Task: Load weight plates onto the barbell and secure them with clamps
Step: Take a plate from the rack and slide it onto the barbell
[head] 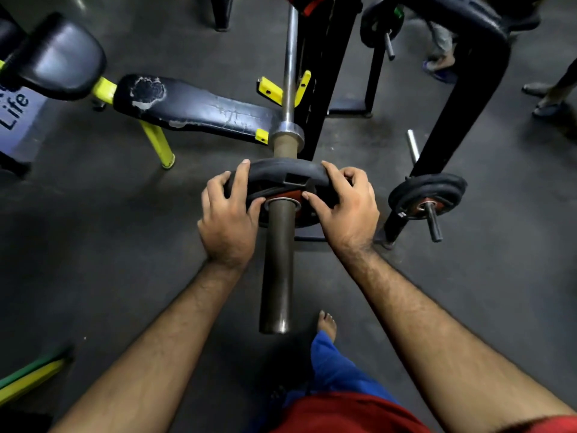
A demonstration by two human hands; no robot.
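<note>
Hands, left hand (226, 218) and right hand (345, 203), clasp a weight plate (290, 176) midway along the barbell sleeve (278, 260); seating and clamps remain.

Bare sleeve (282, 148) between plate (282, 175) and collar (286, 130), seemingly.

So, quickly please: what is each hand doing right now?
Left hand: closed on the weight plate, on its left edge.
Right hand: closed on the same plate, right edge.

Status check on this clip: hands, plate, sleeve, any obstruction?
Left hand and right hand both gripping weight plate. Plate threaded on barbell sleeve, short of collar. No clamp seen. Sleeve ahead clear.
</note>
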